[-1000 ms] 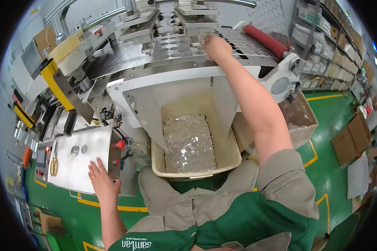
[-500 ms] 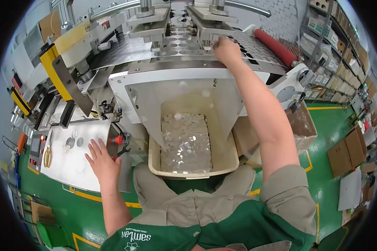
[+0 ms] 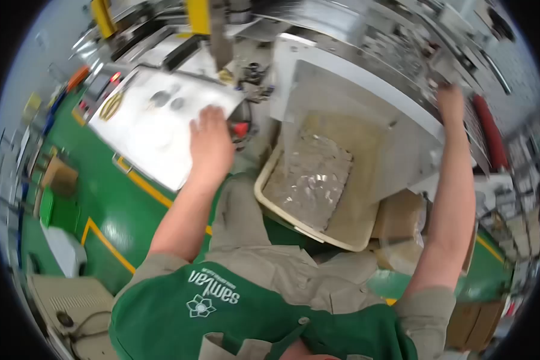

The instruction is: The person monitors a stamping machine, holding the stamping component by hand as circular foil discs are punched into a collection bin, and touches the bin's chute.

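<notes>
My left hand (image 3: 212,141) is over the right edge of a white tray table (image 3: 156,135), its blurred fingers pointing away from me. Grey round discs (image 3: 161,98) and yellow-handled scissors (image 3: 111,105) lie on that table. My right hand (image 3: 450,102) reaches up to the machine's metal parts at the upper right, near the red roller (image 3: 489,132); its fingertips are hidden and blurred. Below the machine front, a cream bin (image 3: 366,231) holds many flat shiny pieces (image 3: 312,180).
The white machine housing (image 3: 366,72) spans the upper middle. Cardboard boxes (image 3: 397,219) stand right of the bin. A red knob (image 3: 241,129) sits beside the tray table. At lower left are a green container (image 3: 63,210) and a beige chair (image 3: 72,306).
The view has turned and tilted to the left, so the machine and bin appear further right. My right hand is still at the machine, and my left hand remains at the tray table.
</notes>
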A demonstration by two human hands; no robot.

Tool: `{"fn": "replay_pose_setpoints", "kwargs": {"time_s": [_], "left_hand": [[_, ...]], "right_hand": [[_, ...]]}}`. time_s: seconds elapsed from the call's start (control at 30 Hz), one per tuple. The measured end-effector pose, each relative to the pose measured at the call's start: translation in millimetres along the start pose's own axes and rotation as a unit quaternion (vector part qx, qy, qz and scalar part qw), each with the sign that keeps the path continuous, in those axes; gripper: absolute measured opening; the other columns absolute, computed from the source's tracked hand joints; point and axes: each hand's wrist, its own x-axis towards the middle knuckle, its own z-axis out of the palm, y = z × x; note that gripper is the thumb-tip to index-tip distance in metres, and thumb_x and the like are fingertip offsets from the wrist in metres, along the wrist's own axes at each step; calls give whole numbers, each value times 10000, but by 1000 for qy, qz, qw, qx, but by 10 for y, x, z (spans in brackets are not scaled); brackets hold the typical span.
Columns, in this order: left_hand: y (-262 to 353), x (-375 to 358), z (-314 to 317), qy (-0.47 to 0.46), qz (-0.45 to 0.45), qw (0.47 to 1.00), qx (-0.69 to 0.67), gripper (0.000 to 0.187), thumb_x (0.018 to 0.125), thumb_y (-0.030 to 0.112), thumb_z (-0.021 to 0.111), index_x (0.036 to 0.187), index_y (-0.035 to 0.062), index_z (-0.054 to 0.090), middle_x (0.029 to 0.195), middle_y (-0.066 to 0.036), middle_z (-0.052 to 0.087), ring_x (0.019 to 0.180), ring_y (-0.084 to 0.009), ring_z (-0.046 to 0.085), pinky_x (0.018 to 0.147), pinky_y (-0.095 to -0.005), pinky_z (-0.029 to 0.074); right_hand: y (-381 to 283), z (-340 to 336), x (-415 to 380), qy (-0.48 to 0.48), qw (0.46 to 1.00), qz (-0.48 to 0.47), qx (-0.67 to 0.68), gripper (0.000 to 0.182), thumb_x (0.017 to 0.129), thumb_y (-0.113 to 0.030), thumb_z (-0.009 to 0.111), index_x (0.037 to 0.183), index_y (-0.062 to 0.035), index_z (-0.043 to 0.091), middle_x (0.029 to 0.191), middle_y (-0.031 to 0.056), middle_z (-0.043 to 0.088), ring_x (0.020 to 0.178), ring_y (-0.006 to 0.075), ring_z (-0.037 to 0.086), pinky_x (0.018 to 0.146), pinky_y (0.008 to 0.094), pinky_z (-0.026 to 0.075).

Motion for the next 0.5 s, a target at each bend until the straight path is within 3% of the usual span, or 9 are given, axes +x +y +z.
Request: {"fn": "replay_pose_setpoints", "kwargs": {"time_s": [0.03, 0.07, 0.13, 0.17, 0.2, 0.23, 0.27, 0.33, 0.5], "left_hand": [[-15, 15, 164, 46, -11, 998, 30, 540, 870, 150, 507, 1366, -43, 416, 1410, -208, 446, 1344, -328, 394, 1111, -491, 288], [5, -2, 176, 49, -13, 998, 43, 501, 900, 115, 408, 1375, -45, 405, 1422, -214, 435, 1344, -328, 399, 1113, -487, 286], [-6, -15, 71, 59, -5, 998, 30, 502, 892, 105, 423, 1370, -47, 408, 1423, -217, 433, 1338, -330, 407, 1110, -489, 291], [-4, -26, 87, 69, 0, 997, 44, 493, 891, 102, 423, 1362, -43, 417, 1397, -218, 454, 1330, -332, 409, 1097, -491, 305], [-21, -17, 154, 76, 2, 996, 48, 487, 892, 108, 425, 1357, -38, 425, 1376, -213, 471, 1330, -328, 404, 1091, -494, 309], [-36, 18, 171, 49, -5, 999, 11, 480, 895, 95, 435, 1357, -34, 425, 1368, -208, 478, 1334, -331, 394, 1091, -499, 307], [8, 69, 13, -17, -22, 999, -31, 478, 895, 90, 456, 1359, -25, 434, 1395, -209, 458, 1348, -345, 378, 1102, -502, 293], [-60, 47, 65, -8, -6, 1000, 20, 539, 866, 80, 499, 1389, -7, 404, 1445, -211, 413, 1382, -364, 334, 1120, -517, 257], [25, 61, -77, -46, -31, 998, 21, 718, 771, 21, 555, 1447, 12, 313, 1483, -222, 350, 1397, -364, 305, 1132, -506, 243]], "right_hand": [[26, 2, -41, 13, 996, -83, -5, 399, 893, -306, 467, 1073, 3, 644, 1031, 298, 631, 1010, 464, 588, 873, 504, 464], [-41, -69, -38, -72, 994, -63, -58, 408, 889, -296, 466, 1114, -2, 637, 1046, 304, 622, 1025, 453, 587, 892, 489, 461], [-100, -96, -81, 0, 997, -71, 26, 399, 887, -299, 483, 1069, 18, 644, 1053, 282, 637, 1032, 436, 595, 882, 476, 464], [-63, -22, -15, 4, 1000, 18, -8, 372, 891, -275, 485, 1058, 13, 653, 1047, 275, 644, 1038, 428, 599, 875, 470, 465], [-190, -124, -173, -19, 999, -9, -31, 360, 893, -260, 480, 1075, -3, 655, 1036, 264, 651, 1026, 420, 608, 877, 474, 474], [168, 109, 21, -85, 966, -127, -210, 354, 899, -251, 459, 1092, -22, 648, 1031, 249, 656, 1006, 415, 618, 876, 481, 486], [-21, 26, -79, -10, 998, -54, -38, 344, 900, -247, 447, 1094, -48, 650, 1044, 224, 662, 990, 418, 623, 862, 489, 498], [-246, -135, -154, 6, 999, 16, -29, 321, 890, -253, 465, 1097, -83, 643, 1047, 211, 667, 985, 404, 633, 836, 493, 508], [-414, -291, -293, 7, 999, 2, -48, 325, 866, -264, 485, 1036, -51, 662, 1013, 216, 675, 972, 389, 643, 861, 486, 495]]}}
